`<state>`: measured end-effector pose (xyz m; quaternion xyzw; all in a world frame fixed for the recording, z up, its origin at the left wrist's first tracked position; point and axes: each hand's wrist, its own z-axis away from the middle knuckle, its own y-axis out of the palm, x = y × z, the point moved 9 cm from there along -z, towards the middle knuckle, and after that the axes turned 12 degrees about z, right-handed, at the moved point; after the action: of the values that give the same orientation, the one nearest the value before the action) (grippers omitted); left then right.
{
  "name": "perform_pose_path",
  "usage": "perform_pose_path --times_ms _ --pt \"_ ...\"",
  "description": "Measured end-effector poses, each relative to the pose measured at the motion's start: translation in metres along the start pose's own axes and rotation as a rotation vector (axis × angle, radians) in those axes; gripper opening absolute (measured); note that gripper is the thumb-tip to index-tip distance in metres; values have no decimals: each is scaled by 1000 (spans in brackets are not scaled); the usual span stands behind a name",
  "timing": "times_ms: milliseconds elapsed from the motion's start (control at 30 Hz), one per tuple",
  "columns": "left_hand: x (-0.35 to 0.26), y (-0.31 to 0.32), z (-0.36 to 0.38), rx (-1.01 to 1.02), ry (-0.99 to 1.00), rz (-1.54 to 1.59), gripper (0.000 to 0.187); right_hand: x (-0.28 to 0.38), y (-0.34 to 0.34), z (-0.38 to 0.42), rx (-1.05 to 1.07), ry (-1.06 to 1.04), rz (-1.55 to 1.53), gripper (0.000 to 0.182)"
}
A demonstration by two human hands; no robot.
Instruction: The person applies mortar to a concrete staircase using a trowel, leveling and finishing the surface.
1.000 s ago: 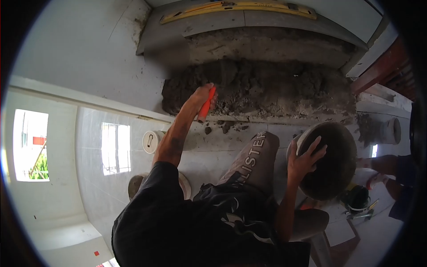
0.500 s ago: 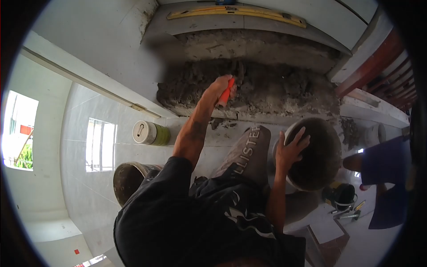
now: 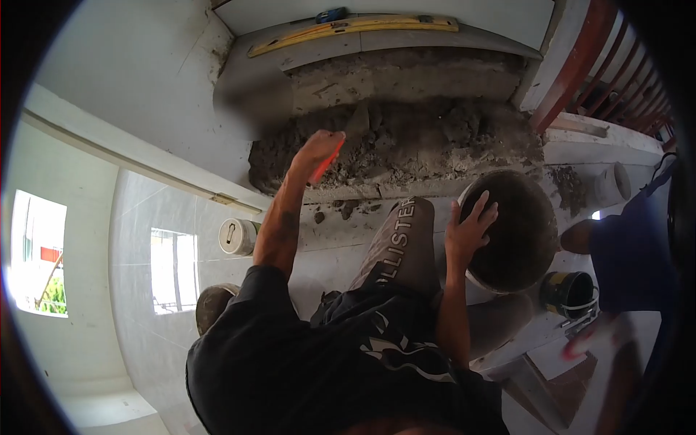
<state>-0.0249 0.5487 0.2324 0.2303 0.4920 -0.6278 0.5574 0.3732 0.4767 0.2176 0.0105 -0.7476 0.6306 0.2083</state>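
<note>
My left hand (image 3: pixel 317 148) is wrapped round the orange handle of a trowel (image 3: pixel 328 161). The trowel's blade reaches into the dark, lumpy mortar (image 3: pixel 442 130) spread along a low step. On the near-side rim of a large dark bucket (image 3: pixel 518 246), my right hand (image 3: pixel 469 230) rests with its fingers spread over the opening; the thumb lies to the left. That bucket stands by my right leg, and its inside is too dark to make out.
A yellow spirit level (image 3: pixel 355 27) and a blue tool (image 3: pixel 331 14) lie on the tiled ledge behind the mortar. A white bucket (image 3: pixel 237 236) and a brown bucket (image 3: pixel 215 308) stand left. At right are a black bucket (image 3: pixel 569 293), red railings (image 3: pixel 616 72) and a person in purple (image 3: pixel 631 254).
My left hand has moved left with the trowel, and more of the blade shows. My right hand stays at the bucket's rim. The person at right has moved an arm, now blurred. The view has shifted.
</note>
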Motion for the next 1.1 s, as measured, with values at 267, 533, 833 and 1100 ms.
perform_pose_path --times_ms 267,533,833,1100 --pt "-31 43 -120 31 182 -932 35 -3 1 -2 -29 4 13 70" --pt "-54 -10 -67 5 274 -938 37 -7 8 -1 -35 22 92 70" --pt "-24 -38 -55 -282 133 -856 29 -7 14 1 -104 -11 239 69" --pt "55 -182 57 -280 -12 -182 38 9 14 5 -78 -63 246 68"
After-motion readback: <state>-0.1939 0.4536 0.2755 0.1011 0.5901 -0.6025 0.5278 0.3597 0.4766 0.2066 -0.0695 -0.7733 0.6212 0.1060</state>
